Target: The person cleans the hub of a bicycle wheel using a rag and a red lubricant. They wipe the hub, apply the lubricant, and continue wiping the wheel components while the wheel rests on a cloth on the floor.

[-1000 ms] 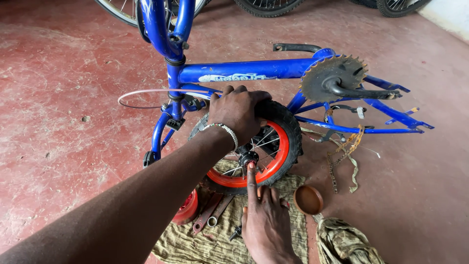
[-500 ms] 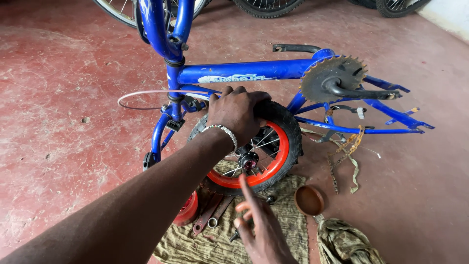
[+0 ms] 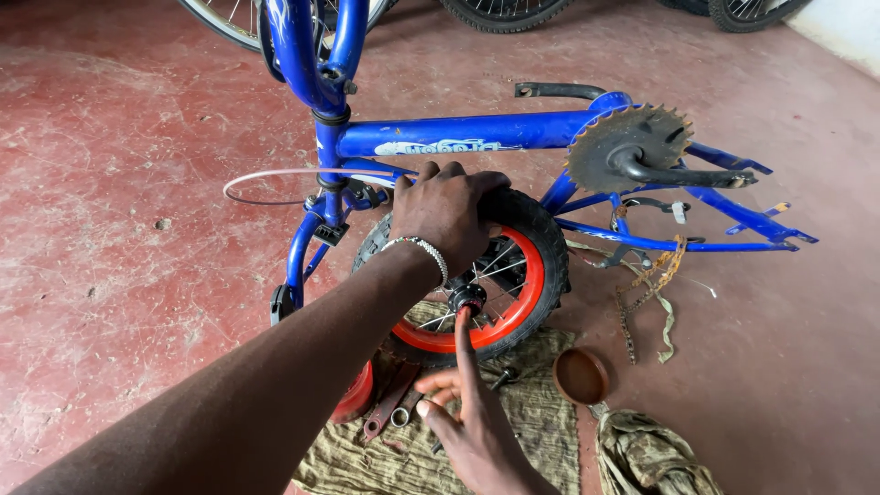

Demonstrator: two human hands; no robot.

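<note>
Small wheel (image 3: 495, 275) was off the blue kids' bike frame (image 3: 477, 133), standing on the rag (image 3: 541, 431), so refitting was left. Left hand (image 3: 445, 215) gripped its tyre; right hand (image 3: 472, 431) was open, forefinger touching the hub (image 3: 467, 298). Chain (image 3: 646, 284) lay loose nearby.

The small bicycle wheel (image 3: 513, 275) has a black knobbly tyre, an orange-red rim and thin silver spokes meeting at a dark hub (image 3: 468, 297). It stands upright on an olive cloth on the red floor, just in front of the upturned blue frame. Its upper left part is hidden behind a hand.
</note>
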